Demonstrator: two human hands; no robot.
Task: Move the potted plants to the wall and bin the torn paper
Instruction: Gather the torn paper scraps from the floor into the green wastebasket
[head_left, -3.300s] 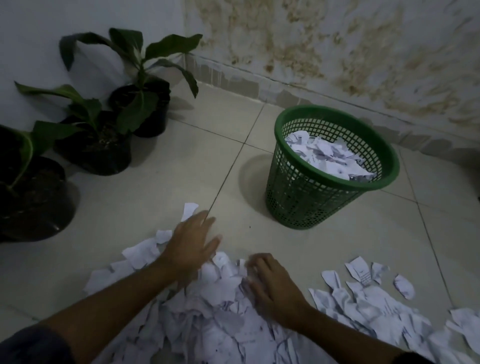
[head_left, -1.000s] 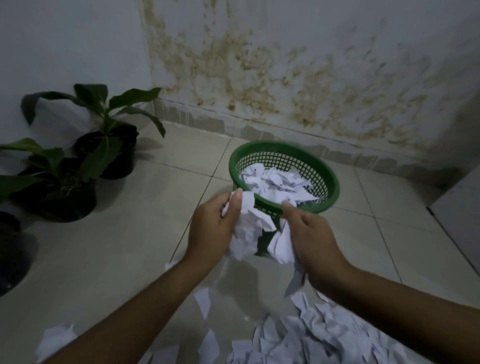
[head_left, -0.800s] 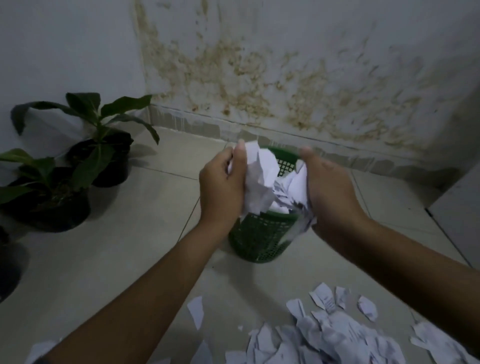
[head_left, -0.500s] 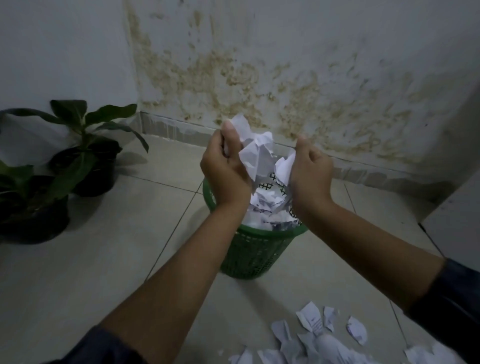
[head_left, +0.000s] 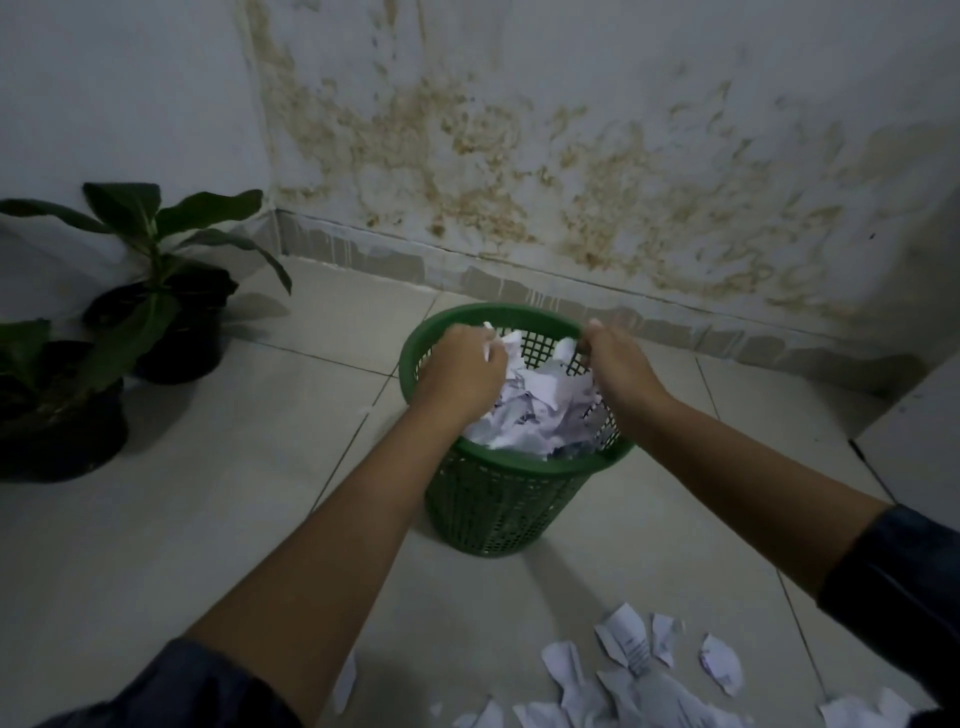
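A green mesh basket (head_left: 519, 463) stands on the tiled floor near the stained wall, heaped with torn white paper (head_left: 535, 410). Both my hands reach down into its mouth. My left hand (head_left: 460, 371) is at the left side, fingers curled round a scrap that pokes out at the fingertips. My right hand (head_left: 615, 364) is at the far right rim, fingers curled down against another white scrap. More torn paper (head_left: 623, 675) lies loose on the floor at the bottom right. Two potted plants in black pots (head_left: 182, 343) (head_left: 62, 426) stand against the left wall.
The stained wall (head_left: 571, 156) and its skirting run behind the basket. A pale block or wall corner (head_left: 914, 431) juts in at the right edge. Bare tiles lie between the plants and the basket.
My hands scooped paper off the floor pile, lifted the bunch above the basket, and have now dropped down into the basket mouth and moved apart. The view has shifted toward the wall.
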